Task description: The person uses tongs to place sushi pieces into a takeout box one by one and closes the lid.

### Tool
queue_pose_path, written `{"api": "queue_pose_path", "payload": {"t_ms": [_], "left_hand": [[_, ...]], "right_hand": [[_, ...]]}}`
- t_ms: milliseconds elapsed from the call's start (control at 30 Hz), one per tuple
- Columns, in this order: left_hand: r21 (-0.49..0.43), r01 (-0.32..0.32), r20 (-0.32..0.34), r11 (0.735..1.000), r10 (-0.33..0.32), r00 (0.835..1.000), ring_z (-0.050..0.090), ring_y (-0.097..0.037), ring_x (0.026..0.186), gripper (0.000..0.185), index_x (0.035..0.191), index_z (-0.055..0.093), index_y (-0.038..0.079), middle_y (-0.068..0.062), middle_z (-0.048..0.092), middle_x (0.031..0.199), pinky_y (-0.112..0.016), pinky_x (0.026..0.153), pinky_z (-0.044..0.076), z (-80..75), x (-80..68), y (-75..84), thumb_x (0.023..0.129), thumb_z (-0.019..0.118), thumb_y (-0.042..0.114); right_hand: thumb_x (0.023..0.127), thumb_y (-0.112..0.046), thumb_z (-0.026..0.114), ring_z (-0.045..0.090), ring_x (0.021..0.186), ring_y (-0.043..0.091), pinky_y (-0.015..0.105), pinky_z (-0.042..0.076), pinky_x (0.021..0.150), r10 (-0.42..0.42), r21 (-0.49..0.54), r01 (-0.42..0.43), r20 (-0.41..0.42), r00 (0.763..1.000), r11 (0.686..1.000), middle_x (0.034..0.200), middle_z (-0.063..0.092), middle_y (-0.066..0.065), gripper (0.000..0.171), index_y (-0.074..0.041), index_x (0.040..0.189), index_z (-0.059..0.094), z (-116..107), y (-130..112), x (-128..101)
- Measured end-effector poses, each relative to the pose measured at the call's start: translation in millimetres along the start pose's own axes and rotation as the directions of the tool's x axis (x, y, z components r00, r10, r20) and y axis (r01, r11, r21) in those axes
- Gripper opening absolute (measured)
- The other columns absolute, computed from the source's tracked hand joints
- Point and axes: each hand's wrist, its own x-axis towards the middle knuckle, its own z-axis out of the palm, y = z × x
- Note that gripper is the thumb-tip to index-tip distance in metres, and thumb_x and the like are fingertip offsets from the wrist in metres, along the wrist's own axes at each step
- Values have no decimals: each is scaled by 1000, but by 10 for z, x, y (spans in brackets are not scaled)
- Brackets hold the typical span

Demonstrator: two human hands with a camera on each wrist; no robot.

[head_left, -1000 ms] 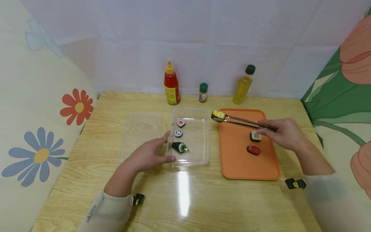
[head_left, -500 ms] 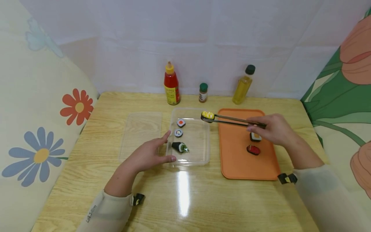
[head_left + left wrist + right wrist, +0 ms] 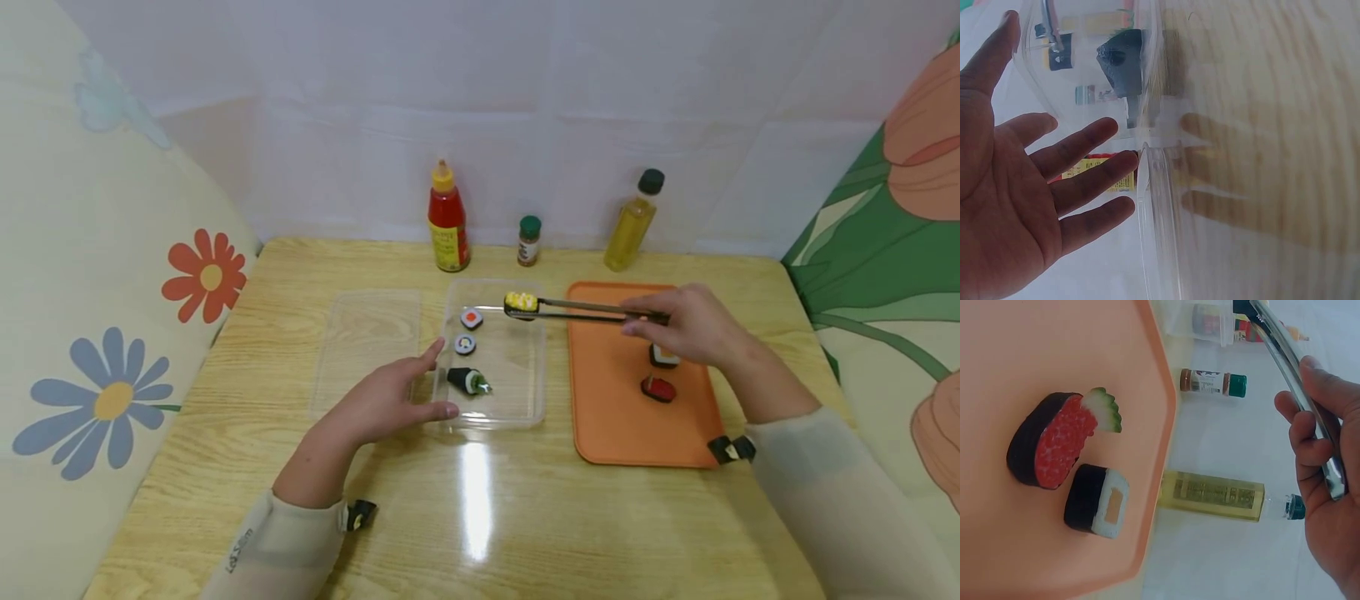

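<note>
Yellow-topped sushi piece (image 3: 521, 301) pinched in metal tongs (image 3: 592, 310), raised over clear container's (image 3: 534, 367) far edge.

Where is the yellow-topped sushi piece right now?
In the head view, the yellow-topped sushi piece is pinched in the tongs above the clear container's far right corner, left of the orange tray.

Open right half of clear container (image 3: 534, 367), three sushi pieces (image 3: 467, 343) along left.
</note>
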Motion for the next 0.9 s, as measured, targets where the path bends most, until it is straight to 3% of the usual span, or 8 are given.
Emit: {"api": "queue_pose_path", "payload": {"t_ms": [267,600,900], "left_hand": [[-7,10,9,1000,-10,1000,39,-39,148,113,168,18,24,-13,53,153,-61,118,32,7,8,-2,82,73,73],[-4,8,2,1000,-8,1000,40,-39,147,113,168,18,24,-14,54,152,-60,118,32,13,4,-2,82,73,73],[-4,5,-1,1000,-5,1000,40,-39,147,113,168,18,24,-14,54,152,-60,118,32,10,4,-1,82,73,73]], "right_hand": [[94,-21,80,40,40,-3,26,39,44,35,-11,-34,77,996,999,92,80,0,29,-8,120,79,46,10,115],[94,-21,80,49,50,0,29,45,53,-8,-74,22,183,983,997,99,80,4,29,-7,120,79,-19,-1,352],[94,-24,81,53,55,6,32,48,59,57,-95,-33,260,964,995,100,79,3,31,-8,120,79,-67,-18,554]]}}
